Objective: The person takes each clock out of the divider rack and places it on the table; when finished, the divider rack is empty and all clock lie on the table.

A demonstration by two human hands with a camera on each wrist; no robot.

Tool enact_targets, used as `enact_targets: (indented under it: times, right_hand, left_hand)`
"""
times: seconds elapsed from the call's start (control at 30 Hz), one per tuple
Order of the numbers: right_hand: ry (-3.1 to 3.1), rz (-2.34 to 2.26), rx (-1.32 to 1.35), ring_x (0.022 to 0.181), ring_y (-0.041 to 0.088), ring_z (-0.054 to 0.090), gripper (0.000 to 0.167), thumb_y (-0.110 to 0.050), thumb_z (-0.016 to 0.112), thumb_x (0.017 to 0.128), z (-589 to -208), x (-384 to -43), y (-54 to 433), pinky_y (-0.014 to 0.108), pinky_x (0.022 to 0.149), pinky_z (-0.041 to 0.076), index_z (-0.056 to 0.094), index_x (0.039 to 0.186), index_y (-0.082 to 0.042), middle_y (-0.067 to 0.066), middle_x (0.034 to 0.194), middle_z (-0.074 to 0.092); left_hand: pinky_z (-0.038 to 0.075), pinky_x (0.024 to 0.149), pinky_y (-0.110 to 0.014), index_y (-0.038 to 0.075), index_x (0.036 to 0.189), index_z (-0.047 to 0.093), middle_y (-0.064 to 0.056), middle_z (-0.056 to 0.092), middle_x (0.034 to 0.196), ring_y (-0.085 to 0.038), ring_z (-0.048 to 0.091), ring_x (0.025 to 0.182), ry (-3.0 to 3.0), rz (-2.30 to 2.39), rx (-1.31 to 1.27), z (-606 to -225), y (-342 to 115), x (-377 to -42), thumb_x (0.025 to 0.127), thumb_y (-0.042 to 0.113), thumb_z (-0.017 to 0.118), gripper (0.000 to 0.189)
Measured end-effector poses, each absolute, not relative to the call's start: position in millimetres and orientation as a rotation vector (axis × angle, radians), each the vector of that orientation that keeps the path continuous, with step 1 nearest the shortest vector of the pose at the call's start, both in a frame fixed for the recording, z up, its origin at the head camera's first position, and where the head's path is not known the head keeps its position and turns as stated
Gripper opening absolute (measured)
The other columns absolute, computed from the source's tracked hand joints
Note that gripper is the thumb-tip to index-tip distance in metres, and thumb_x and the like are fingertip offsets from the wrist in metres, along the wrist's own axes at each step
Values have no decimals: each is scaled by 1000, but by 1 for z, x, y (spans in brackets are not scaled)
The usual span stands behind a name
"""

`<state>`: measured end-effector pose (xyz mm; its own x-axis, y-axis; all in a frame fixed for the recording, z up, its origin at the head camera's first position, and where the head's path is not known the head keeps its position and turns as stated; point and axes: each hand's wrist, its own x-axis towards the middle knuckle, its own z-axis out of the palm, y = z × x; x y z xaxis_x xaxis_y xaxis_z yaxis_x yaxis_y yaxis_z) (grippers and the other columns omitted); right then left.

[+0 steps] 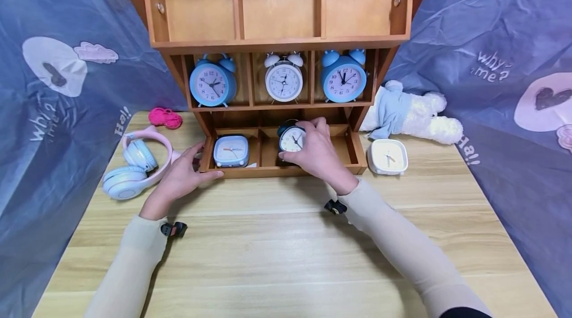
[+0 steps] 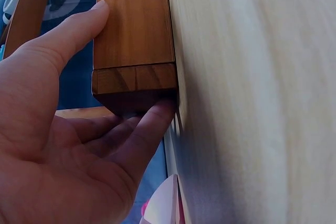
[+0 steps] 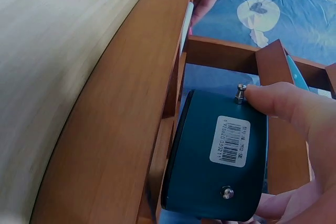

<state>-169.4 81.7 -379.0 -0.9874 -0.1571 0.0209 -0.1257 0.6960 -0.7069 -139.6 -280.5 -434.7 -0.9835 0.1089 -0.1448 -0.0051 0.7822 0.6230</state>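
Observation:
My right hand (image 1: 315,151) grips a dark teal twin-bell alarm clock (image 1: 291,139) with a white face, over the middle compartment of the shelf's bottom tier. In the right wrist view, the clock's underside (image 3: 202,174) shows a barcode label and two metal feet; my thumb is at one foot. My left hand (image 1: 183,174) holds the bottom tier's left front corner, thumb on the front board (image 2: 135,22) and fingers against the side. In the left compartment sits a square light-blue clock (image 1: 231,151). The wooden shelf (image 1: 286,173) has three tiers.
On the middle tier stand a blue clock (image 1: 212,82), a white clock (image 1: 283,81) and another blue clock (image 1: 344,81). A square white clock (image 1: 388,157) and a plush toy (image 1: 411,112) lie right; headphones (image 1: 129,181) and pink yarn (image 1: 165,118) lie left.

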Motion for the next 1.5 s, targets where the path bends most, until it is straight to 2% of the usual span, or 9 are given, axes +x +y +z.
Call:
enact_targets:
  times: [0.57, 0.93, 1.23, 1.5]
  right_hand:
    - [2857, -1139, -246, 136, 38, 46, 94, -32, 100, 82, -369, -155, 122, 53, 111, 54, 55, 159, -3, 19, 149, 40]
    - [2874, -1147, -180, 139, 42, 44, 94, -31, 98, 84, -376, -145, 161, 58, 113, 50, 53, 161, -1, 24, 152, 40]
    - [2908, -1129, -152, 130, 44, 51, 91, -29, 98, 84, -380, -142, 194, 60, 112, 48, 55, 159, 0, 27, 147, 39]
    - [2932, -1110, -143, 133, 48, 51, 93, -29, 99, 84, -379, -141, 218, 63, 114, 46, 55, 160, 1, 30, 150, 41]
  left_hand:
    - [54, 115, -67, 7, 179, 22, -30, 44, 174, -53, 59, 145, 2788, 1004, 93, -435, -278, -142, 95, 58, 87, 118]
    - [56, 112, -67, 9, 180, 22, -30, 46, 173, -52, 62, 142, 2788, 986, 92, -433, -280, -139, 95, 60, 87, 119]
    - [56, 111, -67, 10, 180, 21, -31, 46, 173, -53, 61, 142, 2784, 980, 89, -432, -280, -139, 94, 60, 87, 119]
    - [57, 109, -67, 9, 180, 20, -31, 46, 173, -53, 62, 141, 2789, 973, 104, -434, -279, -138, 95, 59, 86, 119]
